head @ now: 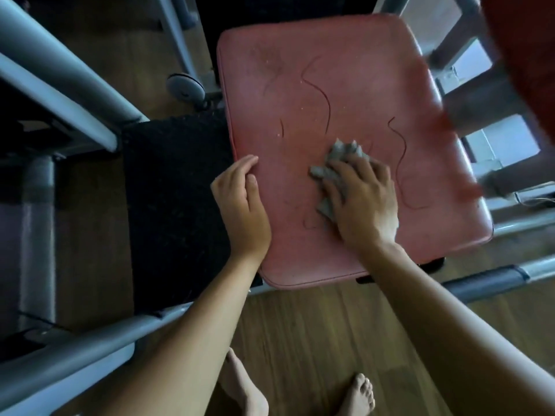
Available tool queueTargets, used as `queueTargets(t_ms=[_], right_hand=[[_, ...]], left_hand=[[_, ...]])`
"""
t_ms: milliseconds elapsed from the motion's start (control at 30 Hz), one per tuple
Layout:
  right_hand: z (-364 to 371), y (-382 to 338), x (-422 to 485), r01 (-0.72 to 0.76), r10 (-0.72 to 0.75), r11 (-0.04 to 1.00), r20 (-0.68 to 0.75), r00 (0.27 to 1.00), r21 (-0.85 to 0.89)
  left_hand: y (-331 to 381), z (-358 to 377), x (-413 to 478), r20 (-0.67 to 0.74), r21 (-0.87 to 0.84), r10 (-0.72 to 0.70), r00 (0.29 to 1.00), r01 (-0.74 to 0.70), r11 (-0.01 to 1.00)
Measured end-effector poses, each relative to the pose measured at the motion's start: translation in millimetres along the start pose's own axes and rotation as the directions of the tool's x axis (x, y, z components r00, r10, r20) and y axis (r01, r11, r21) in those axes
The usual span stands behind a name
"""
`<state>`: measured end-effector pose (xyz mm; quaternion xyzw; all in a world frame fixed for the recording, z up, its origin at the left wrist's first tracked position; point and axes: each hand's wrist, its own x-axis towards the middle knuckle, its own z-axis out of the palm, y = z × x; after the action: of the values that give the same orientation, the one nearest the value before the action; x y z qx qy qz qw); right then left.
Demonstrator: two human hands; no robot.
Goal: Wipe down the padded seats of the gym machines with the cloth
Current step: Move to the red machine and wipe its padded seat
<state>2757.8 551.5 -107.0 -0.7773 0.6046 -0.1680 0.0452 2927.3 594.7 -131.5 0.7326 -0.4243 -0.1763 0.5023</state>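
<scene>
A worn pink padded seat (345, 94) with dark curved cracks and pale specks fills the upper middle of the head view. A crumpled grey cloth (339, 153) lies on its lower middle. My right hand (363, 202) presses down on the cloth with spread fingers, and bits of cloth stick out ahead of and beside the fingers. My left hand (240, 202) rests on the seat's left edge, its fingers curled round the rim.
Grey metal frame tubes (69, 88) run along the left and below the seat. A black mat (177, 205) lies left of the seat. A red padded part (522, 55) blurs the upper right. My bare feet (357, 394) stand on the wooden floor.
</scene>
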Motion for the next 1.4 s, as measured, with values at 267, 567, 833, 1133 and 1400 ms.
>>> queueTargets(t_ms=[267, 567, 833, 1133, 1400], right_hand=[[-15.6, -16.8, -56.3, 0.306, -0.314, 0.946, 0.064, 0.947, 0.109], [-15.6, -38.9, -75.3, 0.188, -0.193, 0.974, 0.028, 0.981, 0.13], [-1.5, -39.6, -37.3, -0.027, 0.026, 0.999, 0.019, 0.999, 0.047], [-53.1, 45.4, -17.0, 0.302, -0.312, 0.95, 0.3, 0.901, 0.08], [-88.8, 145.3, -8.2, 0.426, -0.412, 0.904, 0.347, 0.843, 0.04]], left_hand=[[-3.2, 0.0, 0.5, -0.022, 0.02, 0.039, 0.999, -0.039, 0.999], [-2.1, 0.1, 1.2, 0.019, 0.098, 0.058, 0.998, -0.06, 0.993], [-0.5, 0.1, 0.9, 0.023, 0.139, 0.05, 0.998, -0.053, 0.989], [22.1, 3.2, -4.4, 0.168, 0.508, 0.189, 0.968, -0.249, 0.824], [68.5, 75.8, -44.4, 0.237, 0.55, 0.117, 0.964, -0.232, 0.802]])
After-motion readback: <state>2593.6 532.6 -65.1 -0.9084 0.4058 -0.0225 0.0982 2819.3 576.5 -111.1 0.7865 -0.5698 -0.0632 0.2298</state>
